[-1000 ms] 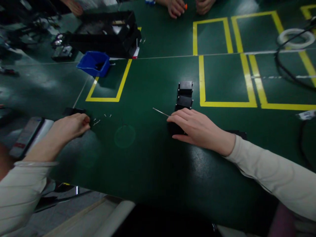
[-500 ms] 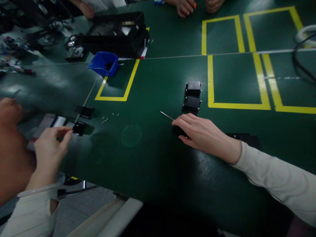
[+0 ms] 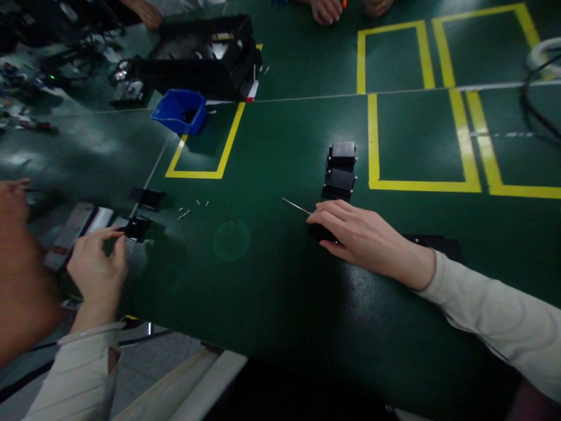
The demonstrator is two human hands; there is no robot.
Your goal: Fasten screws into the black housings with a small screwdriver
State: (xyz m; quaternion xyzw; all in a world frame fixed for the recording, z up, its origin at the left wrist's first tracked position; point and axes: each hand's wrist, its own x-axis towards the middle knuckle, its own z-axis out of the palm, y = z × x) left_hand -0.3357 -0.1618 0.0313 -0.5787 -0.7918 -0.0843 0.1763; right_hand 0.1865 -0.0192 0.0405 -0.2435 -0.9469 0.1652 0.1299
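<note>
Two bare hands work over a dark green counter (image 3: 272, 292) marked with yellow tape rectangles. The left hand (image 3: 99, 266), in a pale sleeve, sits near the counter's left edge with thumb and forefinger pinched together on a small black plastic part (image 3: 137, 227); the part is squarish and matte, with a blocky outline, and whether it rests on the counter or is lifted just above it cannot be told. Just beyond it lies a second flat black plastic piece (image 3: 148, 197), and a few tiny silver screws (image 3: 190, 209) are scattered to its right.

The right hand (image 3: 357, 237) lies palm down near the middle of the counter, fingers curled over a small black block-shaped part (image 3: 319, 233) that shows only at its left edge under the fingertips. A thin silver metal rod (image 3: 295, 206) sticks out to the left from beneath the fingers; whether the hand grips it cannot be told. Two black rectangular housings (image 3: 340, 169), glossy and boxy with small tabs at their sides, stand in a row just beyond the fingertips, beside a yellow tape line.

Farther off are a blue plastic bin (image 3: 179, 111) and a large black tray (image 3: 205, 49). Other people's hands (image 3: 326, 10) rest at the far edge.
</note>
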